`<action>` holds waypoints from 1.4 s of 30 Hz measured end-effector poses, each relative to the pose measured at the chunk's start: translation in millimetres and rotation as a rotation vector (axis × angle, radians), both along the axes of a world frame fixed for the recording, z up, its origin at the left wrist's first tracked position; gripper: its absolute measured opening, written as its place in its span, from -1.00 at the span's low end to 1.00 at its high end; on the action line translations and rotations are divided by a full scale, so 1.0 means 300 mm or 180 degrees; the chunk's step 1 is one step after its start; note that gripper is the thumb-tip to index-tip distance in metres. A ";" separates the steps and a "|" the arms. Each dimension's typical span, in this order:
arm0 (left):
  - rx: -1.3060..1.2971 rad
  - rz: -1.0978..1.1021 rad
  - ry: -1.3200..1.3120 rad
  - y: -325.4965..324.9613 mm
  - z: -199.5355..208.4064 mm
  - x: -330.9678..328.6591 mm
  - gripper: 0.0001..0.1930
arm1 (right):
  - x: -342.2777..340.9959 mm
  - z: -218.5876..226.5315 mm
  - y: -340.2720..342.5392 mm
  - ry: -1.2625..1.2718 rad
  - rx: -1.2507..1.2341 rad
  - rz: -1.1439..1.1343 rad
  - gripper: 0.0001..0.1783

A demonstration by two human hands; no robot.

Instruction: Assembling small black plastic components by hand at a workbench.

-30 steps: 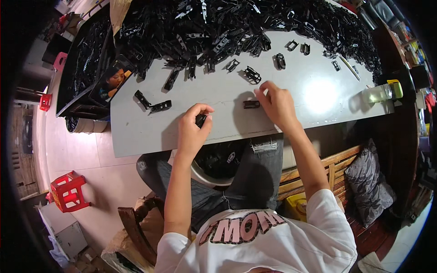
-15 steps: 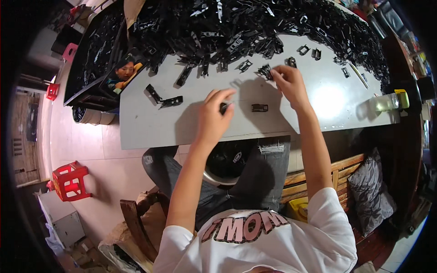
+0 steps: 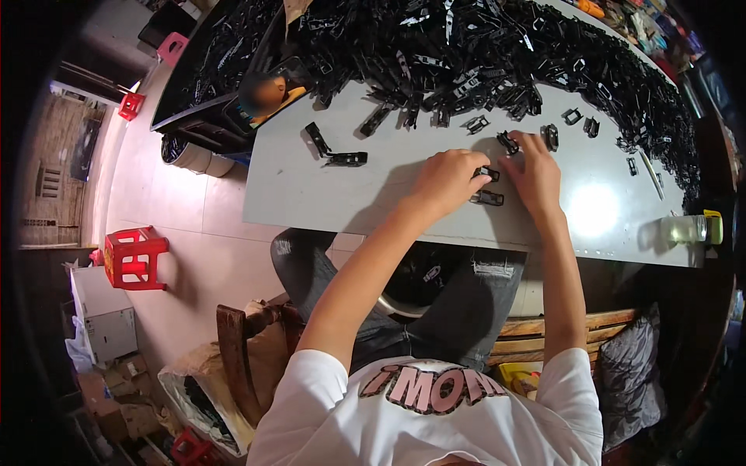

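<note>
My left hand (image 3: 449, 185) is closed over the table, thumb and fingers pinching a small black plastic clip-like part (image 3: 487, 174). Just below its fingertips a similar black frame-shaped part (image 3: 488, 199) lies on the tabletop. My right hand (image 3: 536, 177) is close by on the right, its thumb and fingers around another small black part (image 3: 507, 143). More single parts lie past the hands, among them an upright one (image 3: 550, 137) and a flat one (image 3: 477, 124). Exact shapes of the held parts are partly hidden by my fingers.
A large heap of black plastic parts (image 3: 435, 46) covers the far side of the grey-white table (image 3: 311, 194). Two longer pieces (image 3: 346, 159) lie at the left. A lit screen (image 3: 272, 97) stands at the table's left edge. A clear jar (image 3: 684, 229) sits at the right edge.
My left hand has moved right, towards the right hand and the lone part on the table, still holding a black part. The whole view has shifted, with the table appearing further right.
</note>
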State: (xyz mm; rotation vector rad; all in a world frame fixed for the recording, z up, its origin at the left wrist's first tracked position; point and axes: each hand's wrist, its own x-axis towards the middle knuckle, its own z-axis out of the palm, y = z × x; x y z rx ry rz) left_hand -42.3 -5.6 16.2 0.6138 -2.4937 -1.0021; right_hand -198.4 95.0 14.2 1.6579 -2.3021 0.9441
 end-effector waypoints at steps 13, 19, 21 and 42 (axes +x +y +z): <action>-0.0585 0.0887 -0.0428 -0.042 0.069 0.245 -0.61 | -0.047 -0.032 -0.009 -0.0851 0.0783 -0.0347 -0.82; -0.1584 0.1291 -0.1506 -0.129 0.121 0.361 -0.61 | -0.045 0.015 -0.026 -0.0197 0.0313 -0.1031 -0.85; -0.1612 0.1246 -0.1475 -0.153 0.116 0.366 -0.68 | -0.143 0.004 -0.001 0.0184 0.0325 -0.1458 -0.84; 0.1936 0.0301 0.0319 0.009 0.022 0.336 -0.76 | 0.110 0.107 0.158 -0.0807 0.0487 0.0572 -0.65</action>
